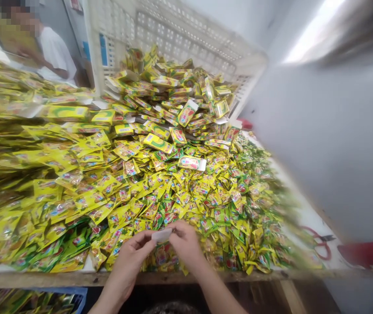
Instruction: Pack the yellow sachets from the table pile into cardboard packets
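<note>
Both my hands meet low in the middle of the view, over the near edge of the heap. Between them is a small white piece of card (162, 236); whether it is the flap of a small carton I cannot tell. My left hand (137, 248) pinches its left end between thumb and fingers. At the right end, the fingers of my right hand (184, 244) are closed on it. Small yellow and green sachets (202, 209) lie around and beyond my hands. A little farther off, a small yellow carton (191, 163) with an open white end rests on the sachets.
A white plastic crate (176, 30) lies tipped, spilling small yellow cartons (158, 143) onto the table. Red-handled scissors (320, 244) lie at the right near a red object (367, 254). A blue bin (82, 298) sits below the table edge. Another person (55, 52) is at back left.
</note>
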{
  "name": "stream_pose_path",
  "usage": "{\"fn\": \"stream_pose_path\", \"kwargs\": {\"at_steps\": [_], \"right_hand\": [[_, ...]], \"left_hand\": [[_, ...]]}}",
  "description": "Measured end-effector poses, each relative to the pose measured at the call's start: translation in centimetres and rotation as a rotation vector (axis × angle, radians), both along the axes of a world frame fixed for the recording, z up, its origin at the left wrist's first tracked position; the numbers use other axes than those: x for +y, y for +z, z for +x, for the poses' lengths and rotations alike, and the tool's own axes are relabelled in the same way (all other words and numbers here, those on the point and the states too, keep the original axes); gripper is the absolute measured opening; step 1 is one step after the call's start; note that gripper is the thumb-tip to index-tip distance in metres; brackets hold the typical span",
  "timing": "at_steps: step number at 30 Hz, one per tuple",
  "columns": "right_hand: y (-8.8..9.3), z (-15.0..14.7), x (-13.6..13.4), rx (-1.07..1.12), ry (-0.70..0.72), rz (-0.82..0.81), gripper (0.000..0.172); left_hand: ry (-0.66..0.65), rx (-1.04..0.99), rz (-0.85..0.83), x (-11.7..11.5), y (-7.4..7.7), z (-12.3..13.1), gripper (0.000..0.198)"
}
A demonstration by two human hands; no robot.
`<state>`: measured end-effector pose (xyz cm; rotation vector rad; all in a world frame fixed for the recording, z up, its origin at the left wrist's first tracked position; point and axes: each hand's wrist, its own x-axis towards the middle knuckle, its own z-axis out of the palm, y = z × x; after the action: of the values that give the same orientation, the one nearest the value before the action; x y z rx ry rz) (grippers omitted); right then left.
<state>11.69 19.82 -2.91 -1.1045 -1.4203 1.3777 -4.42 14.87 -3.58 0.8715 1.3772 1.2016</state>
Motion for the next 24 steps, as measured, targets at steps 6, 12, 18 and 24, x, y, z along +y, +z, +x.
{"fn": "stream_pose_path", "kwargs": {"at_steps": [6, 12, 18, 24], "right_hand": [[0.2, 0.2, 0.3, 0.020, 0.103, -0.052, 0.024], [-0.8, 0.3, 0.2, 0.064, 0.024, -0.124, 0.027], [-0.9, 1.5, -0.8, 0.006, 0.027, 0.159, 0.020], [-0.7, 1.8, -3.5, -0.264, 0.003, 0.519, 0.021]], "left_hand": [[0.030, 0.279, 0.116, -0.2, -1.5, -0.9, 0.032], [0.010, 0.350, 0.231, -0.2, -1.6, 0.1, 0.034], [-0.117, 0.519, 0.455, -0.4, -2.4, -0.9, 0.024], [-0.109, 0.519, 0.494, -1.4, -4.2, -0.2, 0.024]]}}
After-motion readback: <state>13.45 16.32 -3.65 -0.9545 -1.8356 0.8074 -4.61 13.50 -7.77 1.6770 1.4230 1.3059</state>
